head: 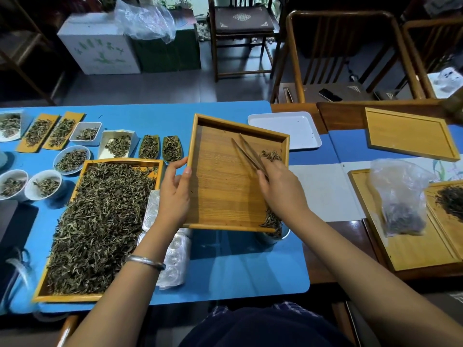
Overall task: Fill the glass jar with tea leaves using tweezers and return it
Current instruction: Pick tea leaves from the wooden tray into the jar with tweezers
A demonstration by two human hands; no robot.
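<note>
My left hand (175,189) grips the left edge of a wooden tray (220,186), held tilted above the blue table. My right hand (278,189) holds brown wooden tweezers (246,152) over the tray, tips pointing away from me. A few tea leaves (271,155) lie by the tray's right wall, and more tea leaves (271,220) gather at its near right corner. Under that corner stands the glass jar (281,235), mostly hidden by the tray, with leaves inside it.
A large wooden tray heaped with tea leaves (100,226) lies to the left, clear plastic moulds (172,261) beside it. Small dishes and bowls of tea (72,159) line the far left. A white tray (285,130), wooden trays (408,134) and a plastic bag (400,199) lie to the right.
</note>
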